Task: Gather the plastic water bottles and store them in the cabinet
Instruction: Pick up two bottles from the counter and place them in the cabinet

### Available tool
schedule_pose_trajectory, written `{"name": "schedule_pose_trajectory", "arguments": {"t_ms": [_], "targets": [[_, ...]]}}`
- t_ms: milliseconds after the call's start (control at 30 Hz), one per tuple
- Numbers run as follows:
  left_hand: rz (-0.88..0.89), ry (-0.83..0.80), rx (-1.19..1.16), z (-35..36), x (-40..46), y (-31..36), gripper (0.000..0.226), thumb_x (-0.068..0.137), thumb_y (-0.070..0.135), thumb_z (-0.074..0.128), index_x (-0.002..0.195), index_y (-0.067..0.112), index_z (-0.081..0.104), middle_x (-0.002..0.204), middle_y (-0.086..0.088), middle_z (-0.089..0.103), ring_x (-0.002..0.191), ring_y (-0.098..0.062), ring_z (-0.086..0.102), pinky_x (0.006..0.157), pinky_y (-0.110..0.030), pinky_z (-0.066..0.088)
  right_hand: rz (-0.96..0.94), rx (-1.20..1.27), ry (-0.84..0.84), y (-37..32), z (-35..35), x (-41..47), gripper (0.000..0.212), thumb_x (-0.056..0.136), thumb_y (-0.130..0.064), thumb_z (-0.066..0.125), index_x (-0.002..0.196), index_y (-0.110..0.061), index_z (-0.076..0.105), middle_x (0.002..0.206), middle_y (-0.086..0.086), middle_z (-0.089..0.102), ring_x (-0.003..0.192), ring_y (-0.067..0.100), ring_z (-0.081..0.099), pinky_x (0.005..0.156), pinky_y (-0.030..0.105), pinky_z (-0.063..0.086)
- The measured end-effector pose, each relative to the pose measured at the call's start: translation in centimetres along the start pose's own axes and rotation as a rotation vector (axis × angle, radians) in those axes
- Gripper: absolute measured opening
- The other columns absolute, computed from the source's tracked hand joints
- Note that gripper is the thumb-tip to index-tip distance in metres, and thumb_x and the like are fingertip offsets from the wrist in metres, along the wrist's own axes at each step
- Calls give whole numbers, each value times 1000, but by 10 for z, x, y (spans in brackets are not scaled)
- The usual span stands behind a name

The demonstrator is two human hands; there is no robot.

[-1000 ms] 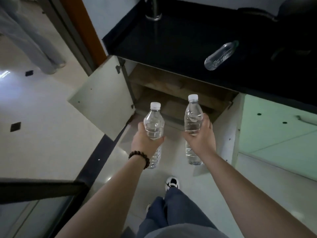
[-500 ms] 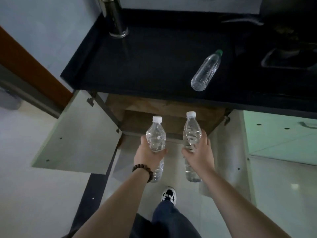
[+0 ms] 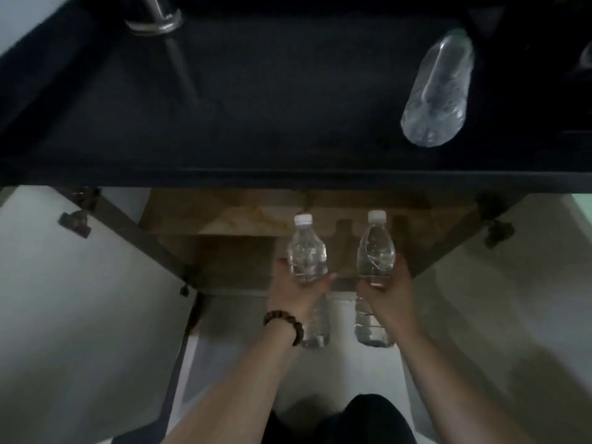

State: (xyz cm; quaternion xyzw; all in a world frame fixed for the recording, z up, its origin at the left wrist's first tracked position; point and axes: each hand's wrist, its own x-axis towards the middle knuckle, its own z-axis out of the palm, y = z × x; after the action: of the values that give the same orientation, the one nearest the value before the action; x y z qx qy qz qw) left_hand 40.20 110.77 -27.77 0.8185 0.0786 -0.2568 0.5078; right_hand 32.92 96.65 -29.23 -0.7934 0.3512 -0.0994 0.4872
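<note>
Counter: a black countertop [image 3: 256, 100] fills the upper half of my view, matte and dark, its front edge running straight across above the cabinet.
Fixture: a shiny round metal base [image 3: 153, 20] stands on the counter at the far left.
Cabinet: the cabinet [image 3: 224, 225] under the counter is open, brown wood grain inside, with a pale door [image 3: 80, 299] swung out on the left and another pale door [image 3: 512, 299] on the right; dark hinges show at the top of each.
Floor: pale and smooth below my arms.
Left hand: my left hand [image 3: 298, 291], with a dark beaded bracelet [image 3: 285, 325] on the wrist, has its fingers wrapped around the middle of a clear plastic bottle [image 3: 307, 254], upright, white cap, at the cabinet mouth.
Right hand: my right hand [image 3: 389, 290] grips a second clear bottle [image 3: 376, 248] the same way, just beside the first, not touching.
Third bottle: another clear, ribbed bottle [image 3: 439, 91] lies on its side on the counter, far right, blurred.
</note>
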Motion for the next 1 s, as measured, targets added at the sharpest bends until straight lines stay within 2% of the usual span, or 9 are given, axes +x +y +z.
{"name": "schedule_pose_trajectory", "arguments": {"t_ms": [167, 267, 400, 500, 567, 667, 800, 867, 1000], "targets": [[74, -83, -286, 38, 92, -10, 54, 62, 50, 84, 103, 35, 52, 101, 12, 65, 90, -11, 64, 84, -35, 54, -15, 139, 2, 33, 33, 71, 49, 80, -10, 72, 117, -30, 48, 96, -13, 59, 98, 18, 58, 80, 26, 44], [107, -192, -357, 53, 129, 4, 59, 65, 41, 83, 115, 30, 55, 108, 5, 68, 97, -18, 67, 89, -43, 55, -76, 228, 10, 38, 39, 108, 58, 77, -10, 75, 122, -31, 45, 107, -8, 59, 102, 16, 59, 87, 36, 49], [174, -267, -363, 63, 156, 26, 43, 57, 39, 83, 94, 30, 61, 104, -4, 71, 96, -24, 69, 89, -45, 55, -45, 270, 62, 26, 40, 147, 71, 72, -26, 81, 129, -25, 40, 112, -4, 56, 100, 17, 58, 85, 36, 49], [297, -227, -279, 67, 168, 36, 25, 73, 25, 80, 84, 30, 58, 101, -2, 70, 96, -22, 67, 91, -41, 54, -26, 327, 58, 16, 42, 168, 48, 74, -24, 80, 111, -25, 49, 93, -5, 58, 86, 16, 57, 69, 28, 47], [361, -204, -230, 65, 170, 40, 20, 76, 19, 78, 85, 27, 61, 103, -3, 70, 99, -22, 66, 93, -39, 54, 24, 363, 65, 15, 48, 182, 38, 73, -21, 81, 101, -25, 54, 95, 2, 65, 86, 22, 63, 74, 34, 54], [474, -167, -182, 64, 178, 45, 36, 78, 23, 78, 110, 26, 62, 111, -1, 68, 104, -20, 63, 95, -38, 52, 85, 389, 85, 17, 53, 199, 35, 68, -18, 82, 97, -17, 62, 105, 16, 69, 93, 33, 67, 87, 48, 55], [608, -222, 102, 68, 180, 38, 49, 76, 34, 78, 122, 25, 60, 118, 1, 64, 114, -20, 58, 101, -38, 47, 123, 416, 36, 15, 55, 202, 45, 74, -19, 76, 116, -10, 63, 106, 13, 69, 95, 32, 67, 89, 45, 55], [667, -236, 252, 69, 180, 26, 56, 73, 39, 80, 123, 26, 58, 124, 3, 61, 119, -17, 54, 102, -37, 45, 129, 366, -10, 19, 55, 201, 55, 65, -31, 77, 116, -16, 64, 105, 9, 70, 93, 30, 69, 88, 48, 55], [725, -232, 456, 69, 185, 2, 104, 59, 55, 83, 146, 38, 30, 159, 4, 12, 144, -19, 19, 113, -37, 27, -46, 113, -158, 19, 47, 172, 20, 82, -39, 70, 98, -34, 60, 99, -8, 65, 99, 15, 61, 94, 38, 48]]}}
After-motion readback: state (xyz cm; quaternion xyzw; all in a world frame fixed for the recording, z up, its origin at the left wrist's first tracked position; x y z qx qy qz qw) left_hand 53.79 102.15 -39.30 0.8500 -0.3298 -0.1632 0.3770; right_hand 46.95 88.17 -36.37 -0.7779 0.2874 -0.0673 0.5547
